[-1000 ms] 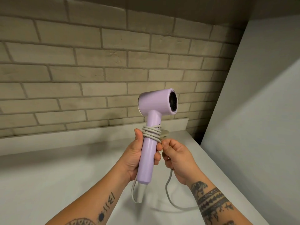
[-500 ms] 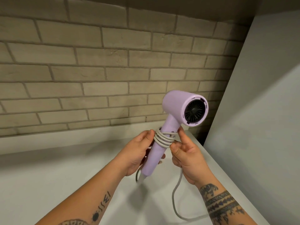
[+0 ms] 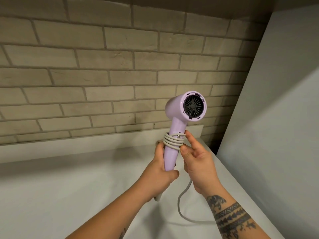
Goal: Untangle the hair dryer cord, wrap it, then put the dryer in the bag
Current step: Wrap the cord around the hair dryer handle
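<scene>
The left hand point(image 3: 160, 169) grasps the handle point(image 3: 170, 157) of the lilac plastic hair dryer point(image 3: 176, 107), probably light but slippery; the right hand point(image 3: 198, 163) pinches its soft grey cord point(image 3: 172, 141).

In 1 second the hair dryer point(image 3: 179, 107) has swung its grille toward us. The left hand point(image 3: 160, 171) has slid lower on the handle, and the right hand point(image 3: 198, 161) now pinches against the cord point(image 3: 172, 141) coils.

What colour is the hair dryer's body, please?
The hair dryer is pale lilac; the head view shows it best.
</scene>
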`<state>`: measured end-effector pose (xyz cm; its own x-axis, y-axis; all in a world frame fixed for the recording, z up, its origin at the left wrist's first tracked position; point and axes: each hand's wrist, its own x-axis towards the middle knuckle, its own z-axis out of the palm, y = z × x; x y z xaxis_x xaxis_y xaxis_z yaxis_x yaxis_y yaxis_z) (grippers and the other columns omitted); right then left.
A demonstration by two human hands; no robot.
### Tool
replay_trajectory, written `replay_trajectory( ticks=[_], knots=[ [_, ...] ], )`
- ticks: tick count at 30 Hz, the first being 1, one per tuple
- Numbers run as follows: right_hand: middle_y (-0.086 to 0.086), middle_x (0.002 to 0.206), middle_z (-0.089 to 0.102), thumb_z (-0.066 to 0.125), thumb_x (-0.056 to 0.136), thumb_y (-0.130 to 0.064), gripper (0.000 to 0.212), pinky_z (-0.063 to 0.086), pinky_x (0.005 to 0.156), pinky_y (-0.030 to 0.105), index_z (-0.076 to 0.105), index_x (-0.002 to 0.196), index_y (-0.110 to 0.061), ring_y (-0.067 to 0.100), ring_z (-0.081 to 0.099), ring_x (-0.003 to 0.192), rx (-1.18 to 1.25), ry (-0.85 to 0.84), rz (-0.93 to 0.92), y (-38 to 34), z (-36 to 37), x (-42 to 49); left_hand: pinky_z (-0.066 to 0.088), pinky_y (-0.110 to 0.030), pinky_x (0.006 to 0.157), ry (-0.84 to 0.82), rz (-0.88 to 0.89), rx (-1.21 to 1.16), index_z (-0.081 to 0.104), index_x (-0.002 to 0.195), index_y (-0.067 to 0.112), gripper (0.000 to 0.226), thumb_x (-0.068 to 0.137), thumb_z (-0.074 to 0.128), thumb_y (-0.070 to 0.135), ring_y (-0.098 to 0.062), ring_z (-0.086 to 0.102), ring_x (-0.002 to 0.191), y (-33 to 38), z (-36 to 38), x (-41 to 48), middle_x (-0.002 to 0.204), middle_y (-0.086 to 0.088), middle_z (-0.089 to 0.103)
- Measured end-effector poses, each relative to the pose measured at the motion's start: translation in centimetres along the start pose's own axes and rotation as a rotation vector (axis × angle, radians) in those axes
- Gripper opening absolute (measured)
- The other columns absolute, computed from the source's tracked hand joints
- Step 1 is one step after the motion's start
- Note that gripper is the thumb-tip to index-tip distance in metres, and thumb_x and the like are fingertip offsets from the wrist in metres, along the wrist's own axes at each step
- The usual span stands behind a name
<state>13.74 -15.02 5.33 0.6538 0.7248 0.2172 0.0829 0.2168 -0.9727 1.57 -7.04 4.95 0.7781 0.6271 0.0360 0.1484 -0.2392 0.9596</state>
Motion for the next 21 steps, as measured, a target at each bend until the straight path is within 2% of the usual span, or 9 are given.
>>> replay_trajectory(
  ticks=[2,5,9,10,12,14,17,19,21],
  knots=[
    [-0.018,0.048,0.056,0.053,0.101,-0.004,0.044,0.038,0.048,0.008,0.049,0.137,-0.03,-0.002,0.052,0.044,-0.006,-0.001,-0.033,0.0,0.1,-0.3,0.049,-0.03,0.056,0.05,-0.043,0.001,0.029,0.129,0.044,0.071,0.078,0.062,0.008,-0.019,0.057,0.064,0.0,0.5,0.2,0.1,-0.013,0.066],
    [-0.019,0.053,0.06,0.056,0.1,-0.007,0.042,0.04,0.052,0.008,0.054,0.138,-0.025,-0.004,0.054,0.048,-0.031,0.007,-0.048,0.3,-0.3,-0.2,0.047,-0.03,0.052,0.147,-0.092,-0.038,0.04,0.113,0.031,0.057,0.063,0.063,0.016,-0.019,0.056,0.06,0.1,1.2,0.6,0.093,-0.01,0.066],
    [-0.003,0.1,0.077,0.061,0.097,-0.007,0.038,0.045,0.057,0.008,0.061,0.132,-0.021,-0.003,0.062,0.063,-0.053,0.006,-0.037,-0.2,-1.5,0.2,0.037,-0.026,0.046,0.074,-0.098,-0.289,0.047,0.105,0.014,0.053,0.055,0.057,0.004,-0.019,0.045,0.049,0.5,1.8,1.0,0.069,-0.006,0.055],
    [-0.002,0.101,0.078,0.061,0.097,-0.007,0.036,0.045,0.057,0.008,0.062,0.13,-0.021,-0.003,0.062,0.063,-0.061,0.003,-0.042,-0.3,-2.0,0.3,0.035,-0.025,0.046,0.037,-0.1,-0.348,0.047,0.108,0.009,0.055,0.054,0.055,0.002,-0.02,0.043,0.049,0.5,1.8,1.1,0.068,-0.006,0.053],
    [-0.009,0.078,0.073,0.061,0.098,-0.011,0.031,0.041,0.052,0.009,0.066,0.126,-0.024,0.0,0.055,0.054,-0.07,-0.031,-0.036,-0.3,-2.8,0.5,0.034,-0.025,0.047,-0.045,-0.106,-0.431,0.047,0.114,0.007,0.059,0.056,0.053,-0.001,-0.023,0.042,0.049,0.4,2.0,1.3,0.073,-0.009,0.052],
    [0.002,0.062,0.052,0.067,0.095,-0.033,0.023,0.032,0.045,0.017,0.072,0.118,-0.032,0.009,0.036,0.05,0.001,-0.081,0.033,-0.2,-3.5,0.4,0.032,-0.025,0.049,-0.115,-0.11,-0.502,0.049,0.119,0.006,0.061,0.058,0.051,-0.004,-0.022,0.041,0.047,0.3,2.6,1.4,0.076,-0.012,0.052],
    [0.013,0.079,0.045,0.071,0.075,-0.067,0.061,0.024,0.044,0.023,0.071,0.116,-0.022,0.013,0.025,0.051,0.151,-0.167,0.1,0.1,-4.5,0.2,0.033,-0.023,0.048,-0.217,-0.106,-0.617,0.049,0.118,0.001,0.058,0.061,0.049,-0.006,-0.02,0.041,0.044,0.3,3.6,1.6,0.074,-0.015,0.05],
    [0.011,0.064,0.045,0.066,0.077,-0.068,0.072,0.021,0.044,0.024,0.066,0.116,-0.008,0.011,0.028,0.046,0.168,-0.217,0.12,0.1,-5.3,0.3,0.036,-0.021,0.046,-0.298,-0.095,-0.687,0.05,0.109,0.003,0.048,0.063,0.047,-0.006,-0.019,0.041,0.041,0.6,4.3,1.6,0.071,-0.015,0.05],
    [0.012,0.057,0.041,0.066,0.078,-0.067,0.07,0.022,0.045,0.026,0.064,0.113,-0.007,0.015,0.033,0.044,0.178,-0.25,0.115,0.1,-5.9,0.4,0.037,-0.021,0.046,-0.334,-0.077,-0.709,0.056,0.097,0.003,0.036,0.063,0.046,-0.006,-0.019,0.043,0.041,0.7,4.9,1.6,0.071,-0.016,0.052]
  ],
)
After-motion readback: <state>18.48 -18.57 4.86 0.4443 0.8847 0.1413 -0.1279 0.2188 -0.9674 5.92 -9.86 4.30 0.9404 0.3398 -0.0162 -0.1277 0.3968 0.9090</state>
